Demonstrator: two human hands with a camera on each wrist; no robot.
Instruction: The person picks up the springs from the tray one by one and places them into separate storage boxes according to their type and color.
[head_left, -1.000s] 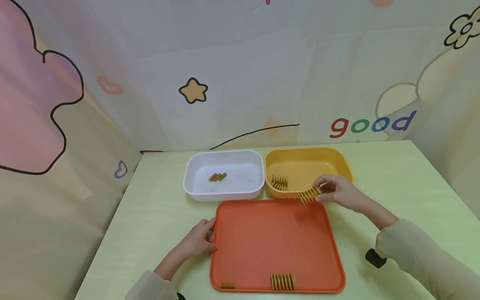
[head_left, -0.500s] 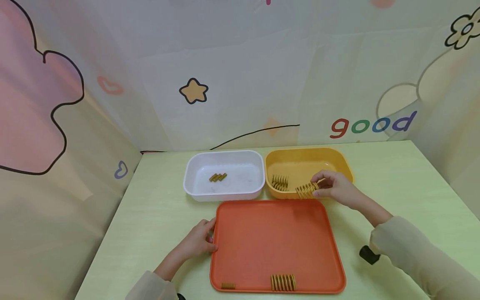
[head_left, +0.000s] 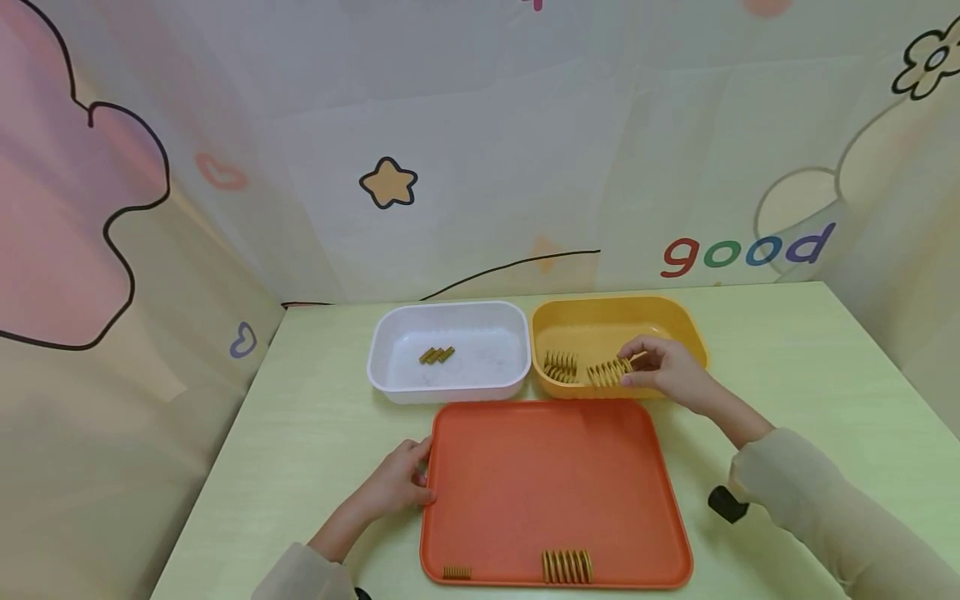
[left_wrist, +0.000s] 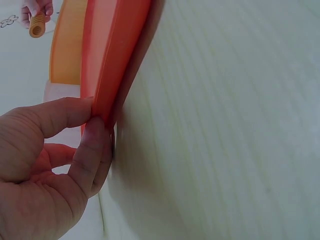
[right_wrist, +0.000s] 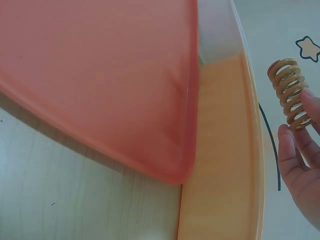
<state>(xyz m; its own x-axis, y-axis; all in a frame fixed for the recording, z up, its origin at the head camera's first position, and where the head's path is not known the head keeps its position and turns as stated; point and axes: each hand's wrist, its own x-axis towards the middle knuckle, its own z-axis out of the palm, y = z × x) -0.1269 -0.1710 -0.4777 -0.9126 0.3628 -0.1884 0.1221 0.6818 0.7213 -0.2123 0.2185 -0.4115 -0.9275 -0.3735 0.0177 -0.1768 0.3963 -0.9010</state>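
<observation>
My right hand point(head_left: 671, 372) pinches a large gold coil spring point(head_left: 609, 372) at one end, above the front part of the yellow bin point(head_left: 637, 312). The right wrist view shows the coil spring point(right_wrist: 289, 92) held up between thumb and fingers. My left hand point(head_left: 395, 481) grips the left rim of the orange tray point(head_left: 555, 483); in the left wrist view, thumb and fingers of that hand point(left_wrist: 55, 160) pinch the tray's edge point(left_wrist: 112, 65). Near the tray's front edge lie a large spring point(head_left: 567, 567) and a small spring point(head_left: 457, 572).
Other large springs point(head_left: 560, 367) lie in the left end of the yellow bin. Beside it stands a white bin point(head_left: 390, 379) with several small springs point(head_left: 437, 355) inside. Both bins stand behind the tray on the light green table point(head_left: 300, 467), against a printed cloth backdrop point(head_left: 487, 167).
My right hand has moved the coil spring slightly back and left, from the tray's far right corner to over the yellow bin. The left hand stays on the tray rim.
</observation>
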